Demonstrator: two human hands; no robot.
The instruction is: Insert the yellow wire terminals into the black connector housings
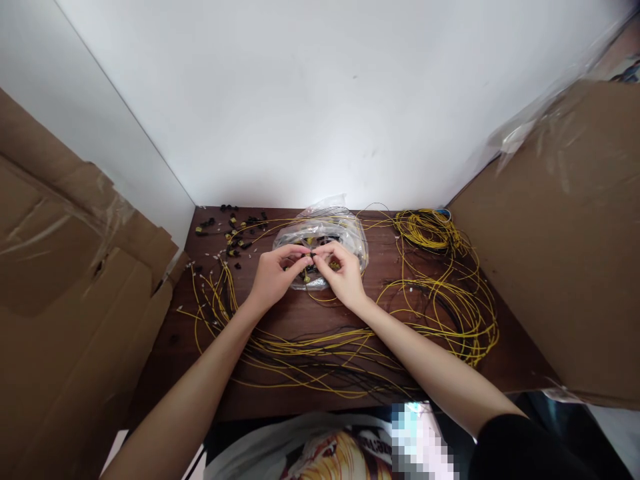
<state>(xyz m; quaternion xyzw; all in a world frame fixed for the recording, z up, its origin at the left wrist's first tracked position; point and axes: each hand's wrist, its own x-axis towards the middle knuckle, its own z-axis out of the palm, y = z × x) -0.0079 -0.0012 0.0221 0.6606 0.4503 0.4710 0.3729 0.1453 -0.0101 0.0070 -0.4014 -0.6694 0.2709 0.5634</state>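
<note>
My left hand (278,272) and my right hand (344,272) meet fingertip to fingertip over a clear plastic bag (356,233). Pinched between them is a small black part (313,255), too small to make out in full. Both hands are closed, thumbs against fingertips. The bag holds black and yellow pieces, partly covered by my fingers. Thin yellow and black cables (320,343) run across the brown table beneath my forearms.
A coil of yellow cable (425,229) lies at the back right, with looser loops (483,313) nearer. Small black and yellow parts (240,235) are scattered at the back left. Cardboard panels (65,280) flank the table (300,317), and a white wall (310,100) stands behind.
</note>
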